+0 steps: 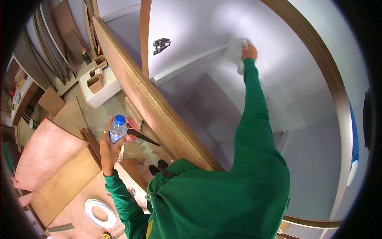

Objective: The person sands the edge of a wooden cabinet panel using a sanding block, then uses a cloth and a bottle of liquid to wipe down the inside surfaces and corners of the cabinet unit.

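My left hand (108, 153) is wrapped round a clear plastic bottle (117, 132) with a blue cap, held upright outside the cabinet. Inside the cabinet, my right hand (249, 51) is stretched far forward and closed on a white cloth (240, 68). The cloth lies against the white inner wall (223, 24), beside a white strip (195, 65) fixed along it. Motion blurs the cloth's outline a little. A metal hinge (161, 46) is mounted on the wall left of my right hand.
A wooden cabinet edge (159, 111) runs between my arms. Cardboard boxes (94, 83) sit on a white block at the left. Curved boards lean behind them. Below my left arm are large thin sheets (51, 155), a white ring (88, 211), scissors (131, 192) and a tape measure (107, 235).
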